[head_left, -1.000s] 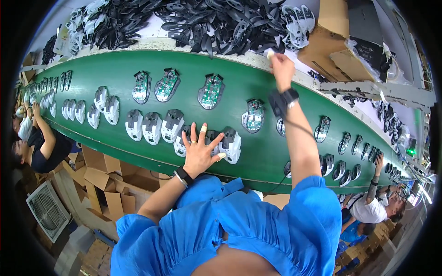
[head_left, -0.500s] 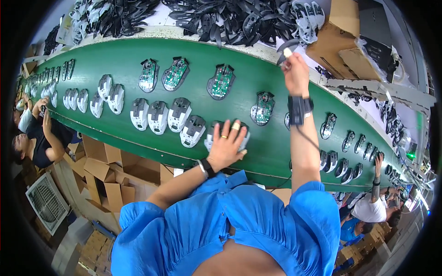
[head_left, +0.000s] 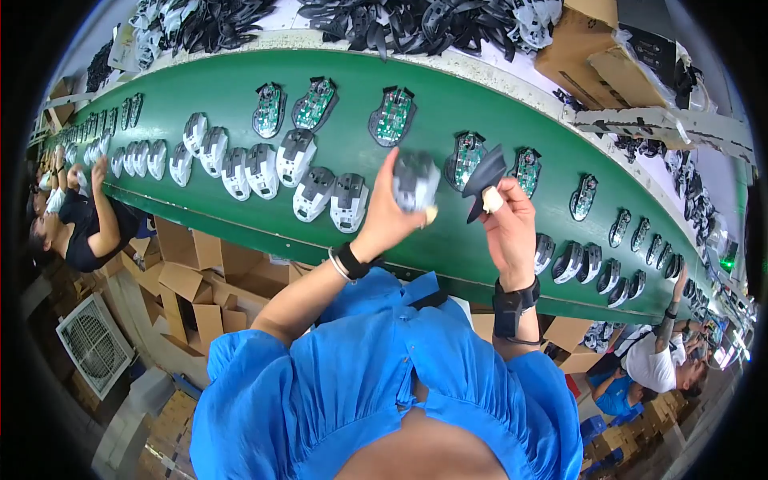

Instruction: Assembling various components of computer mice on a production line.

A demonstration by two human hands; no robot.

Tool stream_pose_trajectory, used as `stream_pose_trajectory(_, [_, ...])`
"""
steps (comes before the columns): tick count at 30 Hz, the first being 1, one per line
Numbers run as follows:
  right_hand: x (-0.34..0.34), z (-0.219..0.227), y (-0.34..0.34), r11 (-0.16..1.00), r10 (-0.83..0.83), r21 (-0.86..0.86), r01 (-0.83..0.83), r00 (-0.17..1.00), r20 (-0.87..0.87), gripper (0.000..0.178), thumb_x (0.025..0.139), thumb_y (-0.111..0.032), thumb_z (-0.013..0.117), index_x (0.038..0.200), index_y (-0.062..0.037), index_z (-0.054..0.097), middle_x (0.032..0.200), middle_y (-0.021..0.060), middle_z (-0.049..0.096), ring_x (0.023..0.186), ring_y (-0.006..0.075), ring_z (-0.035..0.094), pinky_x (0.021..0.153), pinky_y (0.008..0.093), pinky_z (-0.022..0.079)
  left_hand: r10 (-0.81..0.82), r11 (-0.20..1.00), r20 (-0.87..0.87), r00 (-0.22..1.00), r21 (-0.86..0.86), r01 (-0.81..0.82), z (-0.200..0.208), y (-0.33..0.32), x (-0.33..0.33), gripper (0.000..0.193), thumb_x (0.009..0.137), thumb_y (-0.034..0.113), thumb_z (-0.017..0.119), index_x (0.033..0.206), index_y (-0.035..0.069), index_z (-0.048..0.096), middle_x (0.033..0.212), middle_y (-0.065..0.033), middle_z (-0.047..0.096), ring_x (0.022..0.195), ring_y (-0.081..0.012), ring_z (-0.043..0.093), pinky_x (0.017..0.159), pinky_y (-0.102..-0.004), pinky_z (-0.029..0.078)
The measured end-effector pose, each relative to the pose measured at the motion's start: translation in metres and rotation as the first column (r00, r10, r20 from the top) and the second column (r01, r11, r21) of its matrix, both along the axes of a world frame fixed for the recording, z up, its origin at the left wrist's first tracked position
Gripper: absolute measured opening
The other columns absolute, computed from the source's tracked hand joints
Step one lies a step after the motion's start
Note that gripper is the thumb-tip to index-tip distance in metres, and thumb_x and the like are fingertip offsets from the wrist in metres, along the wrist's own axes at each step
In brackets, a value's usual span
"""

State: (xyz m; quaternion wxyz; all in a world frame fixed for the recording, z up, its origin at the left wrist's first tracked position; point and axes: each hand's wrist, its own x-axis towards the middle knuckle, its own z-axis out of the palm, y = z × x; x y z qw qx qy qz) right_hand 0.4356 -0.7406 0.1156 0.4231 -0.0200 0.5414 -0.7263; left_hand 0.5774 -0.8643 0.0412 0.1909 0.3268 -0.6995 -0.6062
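Observation:
My left hand (head_left: 386, 214) grips a grey-and-white computer mouse (head_left: 417, 182) by its side, thumb and fingers around it. The mouse is blurred and seems lifted off the green conveyor belt (head_left: 336, 268). Close by on the right, my right hand (head_left: 510, 232) pinches a curved black plastic mouse part (head_left: 485, 170) between thumb and fingers, apart from the mouse. A pale finger cot (head_left: 492, 200) covers one fingertip. Behind the hands lie open mouse bases with green circuit boards, one of them (head_left: 466, 160) partly covered by the black part. Assembled mice (head_left: 349, 203) sit left of my left hand.
Heaps of black plastic parts (head_left: 416, 20) lie on the ledge beyond the belt. A cardboard box (head_left: 592, 60) and a metal rail (head_left: 632, 122) stand at the far right. Co-workers (head_left: 104, 228) are at both ends. Open cartons (head_left: 200, 280) lie below the belt's near edge.
My left hand, flat on the mouse before, now grips and raises it. My right hand has come back from the far ledge with the black part, close to the mouse.

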Motion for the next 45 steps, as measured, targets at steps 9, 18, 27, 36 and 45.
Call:
stream_pose_trajectory(9, [0.013, 0.016, -0.028, 0.987, 0.160, 0.001, -0.161, 0.983, -0.086, 0.010, 0.084, -0.006, 0.067, 0.089, -0.0026, 0.059, 0.074, -0.0013, 0.059, 0.067, 0.0057, 0.055, 0.061, 0.0207, 0.045, 0.294, 0.790, -0.319, 0.901, 0.611, -0.042, 0.047, -0.018, -0.033, 0.044, 0.097, 0.032, 0.050, 0.131, 0.003, 0.047, 0.120, -0.0054, 0.056, 0.104, -0.0122, 0.055, 0.091, -0.0246, 0.043])
stream_pose_trajectory(18, [0.016, 0.015, -0.043, 0.970, 0.199, 0.183, -0.159, 0.952, -0.231, 0.013, 0.081, 0.001, 0.068, 0.092, 0.0001, 0.061, 0.083, 0.0040, 0.065, 0.074, 0.0095, 0.062, 0.067, 0.0228, 0.050, 0.187, 0.946, -0.395, 0.899, 0.320, -0.056, 0.050, -0.030, -0.024, 0.046, 0.094, 0.020, 0.051, 0.135, 0.002, 0.041, 0.119, -0.0080, 0.056, 0.102, -0.0124, 0.054, 0.090, -0.0263, 0.043])
stream_pose_trajectory(27, [0.009, 0.009, -0.052, 0.971, 0.167, -0.153, -0.183, 0.980, -0.107, 0.015, 0.080, 0.001, 0.070, 0.088, -0.0027, 0.059, 0.084, 0.0023, 0.064, 0.076, 0.0077, 0.060, 0.070, 0.0218, 0.049, -0.020, 0.904, -0.233, 0.972, 0.412, 0.117, 0.071, -0.035, -0.006, 0.091, 0.062, 0.008, 0.083, 0.137, -0.005, 0.032, 0.123, -0.0114, 0.052, 0.114, -0.0185, 0.053, 0.100, -0.0323, 0.041])
stream_pose_trajectory(36, [0.001, 0.049, -0.023, 0.917, 0.396, 0.112, -0.383, 0.908, -0.139, 0.073, 0.066, -0.013, 0.080, 0.129, -0.0029, 0.045, 0.112, 0.0093, 0.060, 0.101, 0.0163, 0.059, 0.089, 0.0302, 0.047, -0.448, 0.822, -0.180, 0.876, 0.303, 0.482, 0.084, -0.049, 0.021, 0.083, 0.062, 0.009, 0.084, 0.132, 0.002, 0.040, 0.124, -0.0070, 0.051, 0.117, -0.0153, 0.049, 0.101, -0.0337, 0.040])
stream_pose_trajectory(45, [0.041, 0.116, -0.023, 0.719, 0.494, 0.040, -0.694, 0.470, -0.732, 0.062, 0.060, -0.020, 0.086, 0.113, -0.0007, 0.060, 0.114, 0.0139, 0.062, 0.104, 0.0310, 0.060, 0.090, 0.0402, 0.046, -0.531, 0.843, -0.391, 0.751, -0.156, 0.515, 0.138, -0.022, 0.065, 0.064, 0.059, 0.025, 0.083, 0.112, 0.000, 0.057, 0.091, -0.0129, 0.059, 0.081, -0.0330, 0.059, 0.068, -0.0379, 0.048])
